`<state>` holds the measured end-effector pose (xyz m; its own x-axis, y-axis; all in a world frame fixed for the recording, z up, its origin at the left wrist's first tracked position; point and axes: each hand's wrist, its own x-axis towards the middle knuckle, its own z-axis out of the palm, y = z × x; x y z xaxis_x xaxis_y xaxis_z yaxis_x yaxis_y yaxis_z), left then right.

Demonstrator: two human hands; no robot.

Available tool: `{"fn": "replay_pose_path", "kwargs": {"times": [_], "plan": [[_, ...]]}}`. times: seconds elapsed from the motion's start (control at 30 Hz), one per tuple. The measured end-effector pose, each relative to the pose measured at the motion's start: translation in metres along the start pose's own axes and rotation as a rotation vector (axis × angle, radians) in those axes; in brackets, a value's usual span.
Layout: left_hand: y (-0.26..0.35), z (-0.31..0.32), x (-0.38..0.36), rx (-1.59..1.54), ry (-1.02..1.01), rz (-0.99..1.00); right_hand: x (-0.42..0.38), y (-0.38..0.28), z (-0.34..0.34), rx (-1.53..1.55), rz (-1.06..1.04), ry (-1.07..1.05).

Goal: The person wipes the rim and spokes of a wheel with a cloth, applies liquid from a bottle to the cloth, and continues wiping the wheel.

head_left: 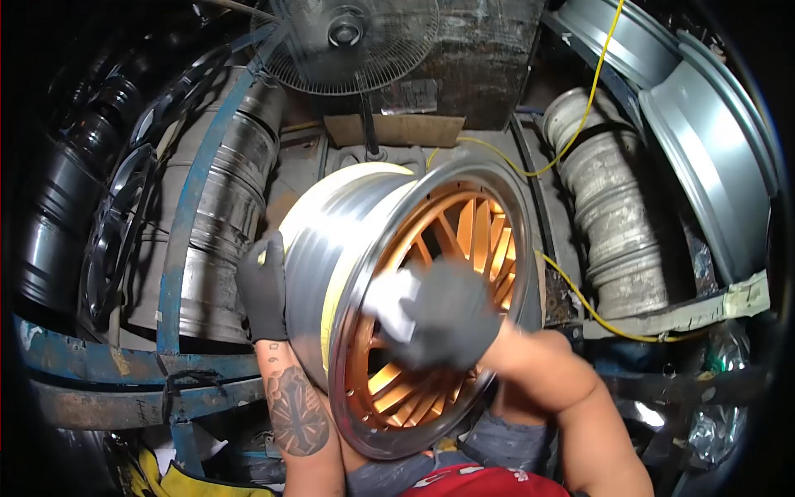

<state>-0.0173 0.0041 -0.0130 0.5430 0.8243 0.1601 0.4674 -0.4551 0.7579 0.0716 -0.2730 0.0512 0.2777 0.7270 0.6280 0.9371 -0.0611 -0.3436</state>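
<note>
A car wheel rim (pixel 308 248) with a polished silver barrel and copper-coloured spokes stands tilted between the person's legs, its face turned to the right. Yellow-white tape runs along its edges. My left hand (pixel 263 286), in a dark glove, grips the back edge of the barrel; some of its fingers are hidden. In front of the spokes, my gloved right hand (pixel 454 315) is smeared by motion. It holds a white cloth or wad of paper (pixel 392 303), also blurred, near the left part of the wheel's face.
Silver wheel barrels (pixel 613 207) lie in rows on both sides. Larger silver rims (pixel 704 157) stand at the right, black rims (pixel 116 224) at the left. A pedestal fan (pixel 345 33) stands ahead. Blue metal bars (pixel 192 199) frame the space, and a yellow cable (pixel 580 302) crosses the right.
</note>
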Motion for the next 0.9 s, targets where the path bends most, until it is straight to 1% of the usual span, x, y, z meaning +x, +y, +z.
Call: {"fn": "replay_pose_path", "kwargs": {"times": [0.07, 0.1, 0.17, 0.2, 0.23, 0.3, 0.33, 0.37, 0.43, 0.47, 0.5, 0.57, 0.6, 0.63, 0.7, 0.73, 0.9], "plan": [[-0.003, 0.004, 0.003, -0.054, -0.017, 0.048, 0.015, 0.032, 0.007, -0.078, 0.196, 0.219], [-0.002, 0.003, 0.003, -0.005, -0.034, 0.058, 0.007, 0.024, 0.003, -0.228, 0.184, 0.075], [0.002, 0.003, 0.006, 0.074, -0.036, 0.071, 0.000, -0.014, 0.006, -0.120, -0.027, 0.112], [0.001, 0.003, 0.005, 0.044, -0.024, 0.069, -0.005, -0.025, 0.005, 0.049, -0.095, -0.070], [0.001, 0.003, 0.006, 0.019, -0.019, 0.074, -0.007, -0.024, 0.002, 0.030, -0.072, -0.161], [-0.003, 0.006, 0.003, 0.011, -0.022, 0.094, -0.007, 0.006, 0.005, -0.187, 0.085, 0.009], [-0.002, 0.007, 0.005, 0.018, -0.015, 0.115, 0.004, 0.024, 0.001, -0.255, 0.138, 0.058], [-0.001, 0.006, 0.006, 0.019, -0.004, 0.140, 0.016, 0.034, 0.001, -0.102, 0.200, 0.153], [-0.002, 0.006, 0.006, 0.004, -0.005, 0.123, 0.002, 0.002, 0.012, -0.272, 0.141, 0.133], [-0.001, 0.007, 0.007, -0.003, -0.004, 0.114, -0.003, -0.015, 0.006, -0.143, 0.087, 0.011], [0.001, 0.007, 0.008, -0.021, 0.010, 0.126, -0.001, -0.028, -0.001, 0.011, 0.103, -0.062], [0.002, 0.007, 0.004, -0.038, 0.009, 0.155, -0.001, 0.004, 0.007, 0.064, 0.125, 0.186], [0.000, 0.008, 0.003, -0.024, 0.018, 0.162, -0.007, 0.026, -0.003, 0.218, 0.476, 0.024], [-0.002, 0.009, 0.003, -0.019, 0.038, 0.172, 0.001, 0.030, -0.022, 0.561, 0.760, -0.008], [0.001, 0.009, 0.004, -0.014, 0.050, 0.163, -0.004, 0.046, -0.016, 0.942, 0.823, 0.015], [0.005, 0.006, 0.003, -0.009, 0.037, 0.148, -0.007, 0.043, -0.019, 0.997, 0.904, 0.034], [0.001, 0.006, 0.005, -0.009, 0.011, 0.147, -0.014, 0.048, -0.023, 1.201, 1.015, -0.095]]}}
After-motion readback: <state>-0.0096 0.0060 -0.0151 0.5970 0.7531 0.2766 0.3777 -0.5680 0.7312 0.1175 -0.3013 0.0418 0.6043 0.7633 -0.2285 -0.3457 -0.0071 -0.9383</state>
